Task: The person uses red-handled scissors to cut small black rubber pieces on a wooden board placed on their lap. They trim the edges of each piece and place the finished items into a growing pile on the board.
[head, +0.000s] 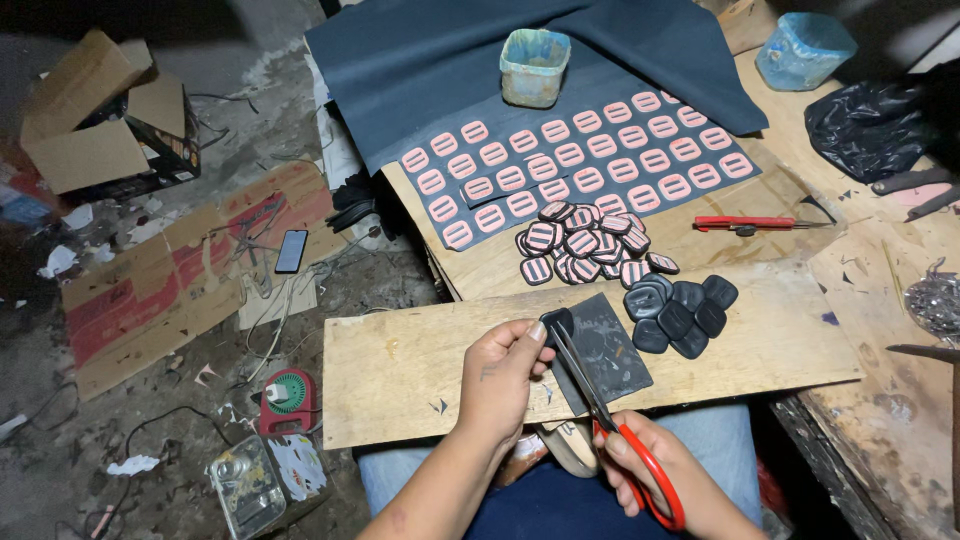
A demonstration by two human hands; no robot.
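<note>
Head view: left hand [505, 370] pinches a dark piece [556, 322]; right hand [650, 465] grips red scissors [610, 425], blades parted just beside it.

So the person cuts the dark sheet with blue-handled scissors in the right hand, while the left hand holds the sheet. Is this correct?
Not quite: the head view shows the scissors have red handles, not blue. The right hand does work them, and the left hand holds the dark sheet.

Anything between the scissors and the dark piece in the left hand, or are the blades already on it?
Nothing visible. The left hand pinches the small dark piece at its fingertips, and the red-handled scissors in the right hand point straight up at it, blades reaching its lower edge. The dark sheet lies behind.
</note>
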